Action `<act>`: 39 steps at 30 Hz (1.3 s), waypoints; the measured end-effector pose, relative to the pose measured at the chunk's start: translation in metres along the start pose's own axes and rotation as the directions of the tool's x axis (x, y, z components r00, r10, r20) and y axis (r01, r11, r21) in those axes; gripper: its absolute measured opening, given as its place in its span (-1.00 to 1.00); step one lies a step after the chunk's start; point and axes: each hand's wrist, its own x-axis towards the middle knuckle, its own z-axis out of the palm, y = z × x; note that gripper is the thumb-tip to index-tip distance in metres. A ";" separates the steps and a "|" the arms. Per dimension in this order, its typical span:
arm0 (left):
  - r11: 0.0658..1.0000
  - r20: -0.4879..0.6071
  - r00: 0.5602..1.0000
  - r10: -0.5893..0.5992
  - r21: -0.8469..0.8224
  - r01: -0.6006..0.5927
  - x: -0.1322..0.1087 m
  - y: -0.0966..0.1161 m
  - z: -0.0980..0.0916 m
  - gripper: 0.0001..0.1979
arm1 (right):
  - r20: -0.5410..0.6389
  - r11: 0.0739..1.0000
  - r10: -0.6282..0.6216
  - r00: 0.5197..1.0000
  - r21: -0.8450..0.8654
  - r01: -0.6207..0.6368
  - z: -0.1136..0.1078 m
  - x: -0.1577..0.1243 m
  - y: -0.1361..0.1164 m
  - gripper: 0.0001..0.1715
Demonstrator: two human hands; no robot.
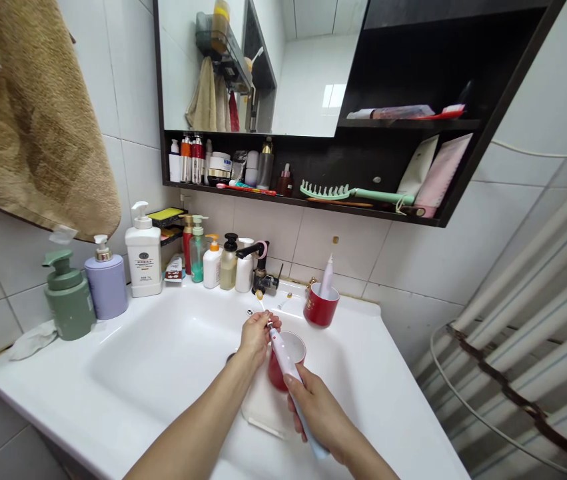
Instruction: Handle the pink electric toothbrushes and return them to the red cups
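**Head view: both hands holding an electric toothbrush over the sink**

Head camera is looking down at a white counter (393, 407) with a sink basin (163, 353) sunk into it. The right hand (320, 417) is gripping an electric toothbrush (283, 357) low on its handle, fingers (297, 385) wrapped fully around it and the forefinger lying along the barrel. The left hand (256, 335) is closing narrowly on the neck, and the brush head is poking out beyond the fingertips toward the faucet (259, 263).

The toothbrush is slanting from the right hand up and away, crossing above a red cup (276, 379) that is standing at the basin's near edge. Holding it at both ends this way seems to be steadying the slim neck while the heavier handle is carried below, and keeping it over the cup and basin means drips would be landing there, not on the counter.

Both forearms are reaching in from the bottom edge, the left one stretching straighter and farther, the right one bending in close with the wrist turning inward.

A second red cup (320, 308) with another toothbrush (327, 273) is sitting behind, near the wall. Pump bottles (143, 257) are lining the back-left rim, a tan towel (38, 127) is hanging above them, and a green comb (348, 193) is lying on the dark shelf (313, 203).
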 end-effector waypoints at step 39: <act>0.403 0.114 0.967 0.227 0.893 -0.200 0.114 -0.030 0.038 -0.63 | -0.139 0.946 -0.222 0.965 -0.269 0.179 -0.011 -0.011 -0.004 -0.67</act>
